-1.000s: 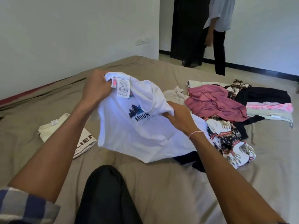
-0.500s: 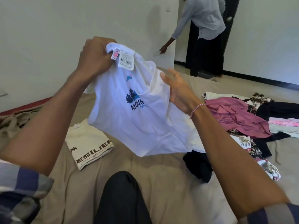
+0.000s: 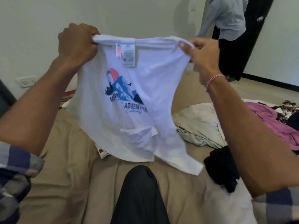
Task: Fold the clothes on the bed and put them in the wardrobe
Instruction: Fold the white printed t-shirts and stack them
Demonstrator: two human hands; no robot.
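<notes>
Above the bed (image 3: 69,167), T-shirt (image 3: 129,120) mostly hides printed garment (image 3: 103,152).

The white cloth T-shirt (image 3: 161,81) is a thin, soft knit, matt and faintly see-through, with a flat printed picture in blue, red and black. Two neck labels (image 3: 129,54) look like smooth woven or paper-like strips; which one cannot be told. The tan cloth bed sheet (image 3: 72,159) is matt and creased. Toward the bed's right edge lie a crumpled cream cloth garment (image 3: 199,125), a soft matt purple cloth garment (image 3: 271,125) and a dull black cloth garment (image 3: 223,172). The checked woven sleeve (image 3: 16,167) looks slightly coarse. The pink thread bracelet (image 3: 213,78) is twisted cord. The white wall (image 3: 48,21) is matt paint; the black door (image 3: 258,7) is smooth, with a shiny metal knob (image 3: 260,18).
</notes>
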